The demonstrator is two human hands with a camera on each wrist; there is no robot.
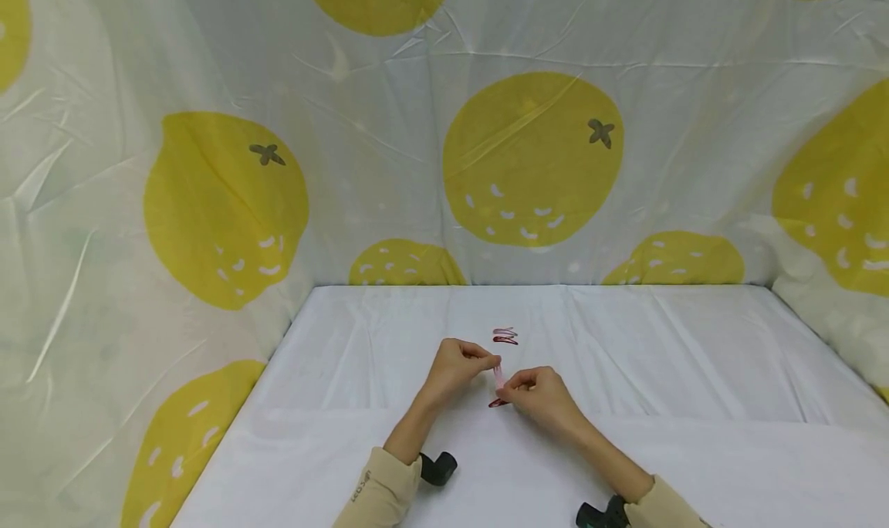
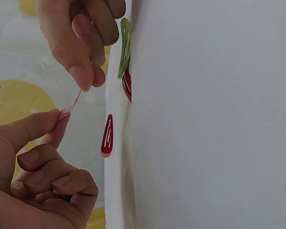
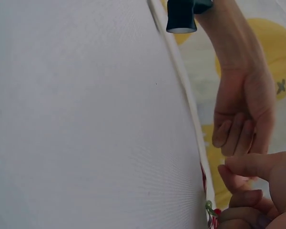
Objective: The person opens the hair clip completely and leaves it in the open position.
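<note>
Between my two hands is a light pink snap hair clip. My left hand pinches its upper end between thumb and forefinger, and my right hand pinches the lower end. In the left wrist view the thin pink clip is seen nearly edge-on between both sets of fingertips. A dark red hair clip lies on the table just beside and partly behind the right fingertips. The right wrist view shows both hands close together, but the pink clip is hard to make out there.
Beyond the hands, a small group of pink and red hair clips lies on the white table cloth. A green clip shows in the left wrist view. Lemon-print curtains enclose the back and sides.
</note>
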